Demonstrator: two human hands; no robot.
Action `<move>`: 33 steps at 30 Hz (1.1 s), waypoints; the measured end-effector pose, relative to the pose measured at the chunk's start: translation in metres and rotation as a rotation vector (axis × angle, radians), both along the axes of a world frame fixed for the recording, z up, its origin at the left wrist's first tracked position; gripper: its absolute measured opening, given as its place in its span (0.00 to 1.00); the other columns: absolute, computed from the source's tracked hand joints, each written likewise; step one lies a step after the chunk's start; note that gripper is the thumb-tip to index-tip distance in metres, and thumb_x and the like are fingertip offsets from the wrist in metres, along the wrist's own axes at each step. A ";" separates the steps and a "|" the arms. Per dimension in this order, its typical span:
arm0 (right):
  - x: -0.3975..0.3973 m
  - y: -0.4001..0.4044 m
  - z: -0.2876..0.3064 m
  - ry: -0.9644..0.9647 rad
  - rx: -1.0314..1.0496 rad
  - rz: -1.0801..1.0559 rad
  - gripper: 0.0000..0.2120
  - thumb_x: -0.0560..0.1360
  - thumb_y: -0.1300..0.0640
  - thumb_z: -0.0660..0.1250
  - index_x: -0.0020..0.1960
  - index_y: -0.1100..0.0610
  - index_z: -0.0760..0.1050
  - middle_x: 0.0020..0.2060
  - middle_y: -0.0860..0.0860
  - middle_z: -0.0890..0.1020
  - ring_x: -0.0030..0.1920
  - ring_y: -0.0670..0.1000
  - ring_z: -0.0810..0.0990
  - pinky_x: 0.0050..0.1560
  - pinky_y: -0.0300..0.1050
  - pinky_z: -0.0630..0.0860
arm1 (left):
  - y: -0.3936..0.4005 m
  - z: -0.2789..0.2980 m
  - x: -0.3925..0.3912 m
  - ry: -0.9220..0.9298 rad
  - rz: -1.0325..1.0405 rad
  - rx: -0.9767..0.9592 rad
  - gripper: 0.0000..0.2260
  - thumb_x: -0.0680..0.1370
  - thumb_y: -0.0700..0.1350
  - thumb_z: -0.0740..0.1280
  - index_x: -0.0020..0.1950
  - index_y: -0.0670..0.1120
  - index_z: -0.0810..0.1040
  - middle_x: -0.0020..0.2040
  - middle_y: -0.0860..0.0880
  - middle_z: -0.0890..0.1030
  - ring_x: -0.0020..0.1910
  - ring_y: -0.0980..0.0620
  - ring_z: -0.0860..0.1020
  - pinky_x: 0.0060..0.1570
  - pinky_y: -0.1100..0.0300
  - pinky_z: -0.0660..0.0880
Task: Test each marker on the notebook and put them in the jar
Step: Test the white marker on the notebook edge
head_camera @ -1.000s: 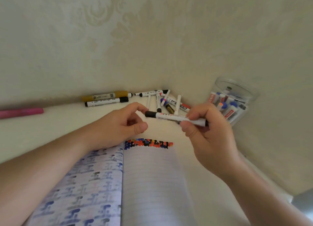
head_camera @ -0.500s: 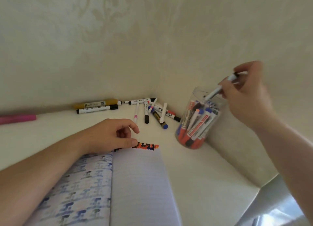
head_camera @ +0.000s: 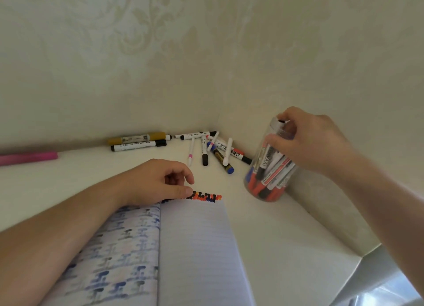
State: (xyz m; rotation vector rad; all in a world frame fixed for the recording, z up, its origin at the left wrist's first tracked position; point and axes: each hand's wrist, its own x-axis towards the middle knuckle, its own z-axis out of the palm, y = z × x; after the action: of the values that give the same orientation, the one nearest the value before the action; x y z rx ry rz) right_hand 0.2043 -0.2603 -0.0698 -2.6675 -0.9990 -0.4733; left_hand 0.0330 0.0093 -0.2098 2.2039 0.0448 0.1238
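presently a slim white marker with a black end [head_camera: 280, 124] is pinched at its top by the fingertips of the right hand [head_camera: 314, 142] and lowered into the mouth of the clear plastic cylindrical jar [head_camera: 268, 165], which stands at the far right of the cream surface [head_camera: 286, 237] close to the wall corner and is already packed with red, blue and black markers. such a marker is judged light, stiff and smooth, so it is best held across the barrel near one end; it could catch on the crowded markers below. the left hand [head_camera: 158, 181] is seen loosely curled with nothing held, its thumb resting at the top edge of the open lined paper notebook [head_camera: 195, 248], beside a row of orange, black and blue test marks [head_camera: 204, 196]. a scatter of untested thin markers [head_camera: 213, 149] lies in the far corner of the surface, between the two hands and beyond them, near the jar. two thicker markers, one mustard and one white with black cap [head_camera: 138, 142], are laid along the far edge.
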 end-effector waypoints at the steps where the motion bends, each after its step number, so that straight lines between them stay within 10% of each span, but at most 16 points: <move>1: 0.002 0.002 -0.002 -0.064 -0.063 -0.032 0.15 0.76 0.38 0.67 0.48 0.50 0.76 0.40 0.45 0.78 0.47 0.55 0.78 0.45 0.46 0.71 | 0.000 0.001 0.000 0.001 0.000 0.001 0.08 0.76 0.56 0.76 0.54 0.61 0.84 0.46 0.55 0.83 0.46 0.55 0.81 0.54 0.51 0.81; 4: 0.003 0.006 -0.009 -0.161 -0.181 -0.103 0.21 0.76 0.34 0.61 0.42 0.53 0.75 0.42 0.50 0.73 0.51 0.60 0.76 0.47 0.50 0.71 | 0.001 0.001 0.002 -0.002 0.001 -0.006 0.08 0.76 0.56 0.76 0.54 0.61 0.84 0.46 0.55 0.83 0.46 0.54 0.82 0.55 0.49 0.81; 9: -0.040 0.034 -0.023 -0.468 0.244 0.315 0.14 0.77 0.51 0.67 0.58 0.57 0.82 0.52 0.56 0.79 0.54 0.60 0.76 0.55 0.55 0.75 | 0.004 -0.003 0.001 0.005 -0.021 -0.017 0.08 0.75 0.57 0.76 0.53 0.61 0.84 0.45 0.55 0.83 0.45 0.55 0.81 0.54 0.49 0.81; 16: -0.035 0.114 -0.077 0.215 -0.373 -0.029 0.22 0.82 0.57 0.58 0.75 0.56 0.62 0.67 0.64 0.71 0.57 0.62 0.76 0.48 0.50 0.70 | 0.002 0.001 0.002 0.002 -0.011 0.005 0.06 0.76 0.55 0.77 0.52 0.60 0.84 0.44 0.57 0.83 0.44 0.58 0.80 0.53 0.52 0.81; 22: -0.010 0.132 -0.080 0.148 -0.561 -0.092 0.09 0.83 0.61 0.58 0.59 0.58 0.75 0.38 0.51 0.70 0.41 0.51 0.74 0.43 0.46 0.74 | 0.002 0.001 0.002 -0.005 -0.015 0.018 0.07 0.76 0.55 0.77 0.52 0.59 0.84 0.44 0.56 0.83 0.46 0.55 0.81 0.53 0.52 0.80; 29: -0.022 0.101 -0.070 0.055 0.084 0.114 0.09 0.82 0.56 0.60 0.54 0.52 0.80 0.39 0.51 0.81 0.39 0.52 0.78 0.36 0.46 0.73 | 0.003 0.002 0.001 -0.111 0.145 0.126 0.07 0.79 0.58 0.72 0.56 0.62 0.82 0.48 0.58 0.82 0.47 0.61 0.80 0.49 0.60 0.78; 33: -0.055 0.072 -0.084 0.660 0.673 0.342 0.08 0.82 0.59 0.67 0.46 0.50 0.81 0.28 0.55 0.78 0.25 0.49 0.73 0.24 0.42 0.68 | 0.006 0.002 0.004 -0.254 0.294 0.127 0.26 0.79 0.61 0.69 0.75 0.62 0.67 0.60 0.61 0.74 0.56 0.61 0.75 0.51 0.60 0.77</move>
State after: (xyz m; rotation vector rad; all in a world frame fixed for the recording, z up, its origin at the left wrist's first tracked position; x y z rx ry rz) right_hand 0.1496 -0.1885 -0.1533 -1.8003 -0.8522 0.1365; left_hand 0.0369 0.0155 -0.2073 2.2794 0.2245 0.5825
